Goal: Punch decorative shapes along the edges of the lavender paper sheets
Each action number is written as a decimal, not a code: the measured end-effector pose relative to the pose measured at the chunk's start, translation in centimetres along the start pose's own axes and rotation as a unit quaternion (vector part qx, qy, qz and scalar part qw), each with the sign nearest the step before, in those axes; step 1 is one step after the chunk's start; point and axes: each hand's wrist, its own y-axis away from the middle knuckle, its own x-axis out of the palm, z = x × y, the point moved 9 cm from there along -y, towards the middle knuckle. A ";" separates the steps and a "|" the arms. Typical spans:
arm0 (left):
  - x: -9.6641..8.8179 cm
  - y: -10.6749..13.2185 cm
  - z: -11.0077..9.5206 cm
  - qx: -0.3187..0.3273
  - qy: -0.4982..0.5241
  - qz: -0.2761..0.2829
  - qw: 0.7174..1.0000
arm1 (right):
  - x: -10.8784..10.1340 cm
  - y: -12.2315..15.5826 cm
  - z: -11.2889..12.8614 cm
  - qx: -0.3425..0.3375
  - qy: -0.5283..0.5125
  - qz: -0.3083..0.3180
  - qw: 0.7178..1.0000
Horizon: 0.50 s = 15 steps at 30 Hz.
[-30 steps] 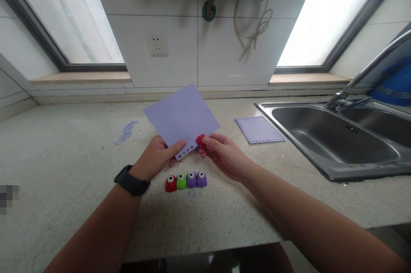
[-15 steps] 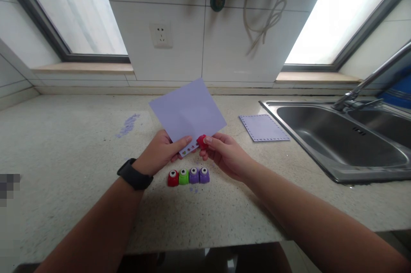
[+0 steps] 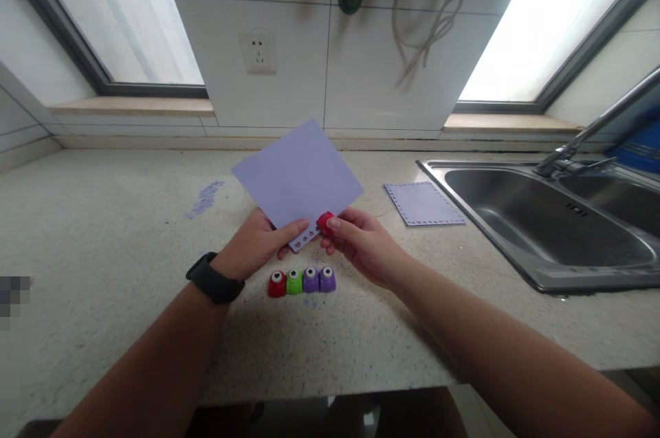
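My left hand [image 3: 265,237] pinches the near edge of a light purple sheet of paper [image 3: 302,173], thumb on top. Several small shapes are punched through the paper's near edge beside that thumb. In my right hand [image 3: 364,245] is a red craft punch [image 3: 325,223], gripped between thumb and fingers at the paper's near edge. Below the hands stands a row of craft punches: a red one [image 3: 277,285], a green one [image 3: 294,282] and two purple ones [image 3: 311,280]. Tiny purple paper bits [image 3: 310,303] lie in front of them.
Right of the hands, a second purple sheet [image 3: 423,204] with punched edges lies flat on the speckled counter [image 3: 128,273]. Beyond it is a steel sink [image 3: 541,283] with a faucet [image 3: 564,156]. Purple paper scraps [image 3: 205,199] are scattered at the left.
The held paper has turned slightly, its far corner shifting left. Both hands keep their grip, with the red punch still at the paper's edge.
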 end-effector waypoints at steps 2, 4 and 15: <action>0.0 0.0 0.0 0.001 -0.003 -0.003 1.000 | 0.1 0.0 0.2 -0.004 0.002 0.004 1.000; 0.1 0.0 0.0 0.001 -0.006 0.002 1.000 | 0.1 0.1 0.2 -0.004 0.002 0.007 1.000; -0.8 0.0 0.3 0.012 -0.005 -0.029 0.999 | -0.1 0.0 0.2 -0.019 0.052 0.011 0.998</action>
